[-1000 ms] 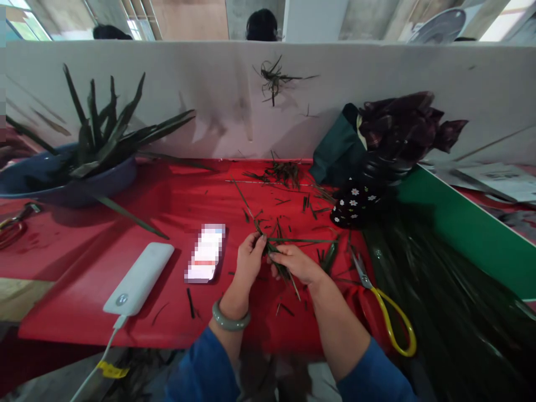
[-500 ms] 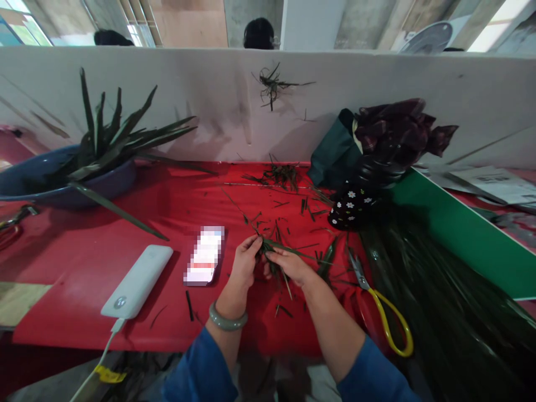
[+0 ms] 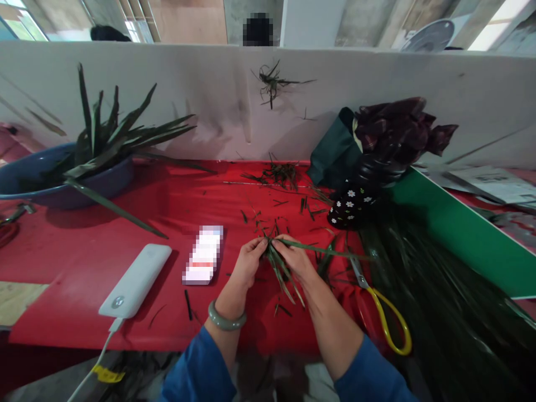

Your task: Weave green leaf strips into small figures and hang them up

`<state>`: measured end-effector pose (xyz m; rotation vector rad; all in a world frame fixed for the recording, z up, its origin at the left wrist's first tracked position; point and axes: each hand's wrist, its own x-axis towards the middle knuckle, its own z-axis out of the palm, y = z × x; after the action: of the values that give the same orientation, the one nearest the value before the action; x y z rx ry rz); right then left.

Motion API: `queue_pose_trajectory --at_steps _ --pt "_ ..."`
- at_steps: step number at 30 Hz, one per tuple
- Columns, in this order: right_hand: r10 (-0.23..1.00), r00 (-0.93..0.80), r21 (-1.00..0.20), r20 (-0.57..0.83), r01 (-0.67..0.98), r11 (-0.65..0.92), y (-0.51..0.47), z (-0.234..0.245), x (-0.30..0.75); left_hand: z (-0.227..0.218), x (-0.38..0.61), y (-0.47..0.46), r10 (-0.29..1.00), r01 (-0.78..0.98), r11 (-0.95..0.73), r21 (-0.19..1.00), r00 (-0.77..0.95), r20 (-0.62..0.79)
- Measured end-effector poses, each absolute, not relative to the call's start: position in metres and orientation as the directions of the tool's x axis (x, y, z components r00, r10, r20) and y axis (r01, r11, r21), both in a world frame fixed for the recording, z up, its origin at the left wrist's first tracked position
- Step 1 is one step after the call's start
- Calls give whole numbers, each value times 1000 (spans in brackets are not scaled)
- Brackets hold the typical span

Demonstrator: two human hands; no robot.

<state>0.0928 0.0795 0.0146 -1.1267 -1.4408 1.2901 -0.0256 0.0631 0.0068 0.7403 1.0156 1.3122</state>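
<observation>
- The left hand (image 3: 250,261) pinches green leaf strips (image 3: 278,269) between thumb and fingers.
- Just beside it, I see the right hand (image 3: 295,260) pinching them too, above the red cloth (image 3: 188,201).
- Yellow-handled scissors (image 3: 365,283) lie to the right; a phone (image 3: 204,257) lies left, near a white power bank (image 3: 136,279).

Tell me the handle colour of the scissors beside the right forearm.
The scissors' handles are yellow, best seen in the head view.

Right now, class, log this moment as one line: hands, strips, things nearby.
left hand: pinching green strips | right hand: pinching green strips | right of hands: yellow-handled scissors | left of hands: phone
</observation>
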Motion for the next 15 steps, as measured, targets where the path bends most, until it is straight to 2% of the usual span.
queue_pose_trajectory --at_steps 6,12,15 --pt "977 -213 -1000 -15 16 -12 80 13 93 7 -25 62 991 -306 98 947 -61 -122" --pt "983 -174 -998 -57 -22 -62 86 11 101 11 -24 59 989 -170 126 977 92 -111" --pt "983 -176 -999 -43 11 -41 87 8 103 10 -25 59 985 -128 127 984 130 -110"
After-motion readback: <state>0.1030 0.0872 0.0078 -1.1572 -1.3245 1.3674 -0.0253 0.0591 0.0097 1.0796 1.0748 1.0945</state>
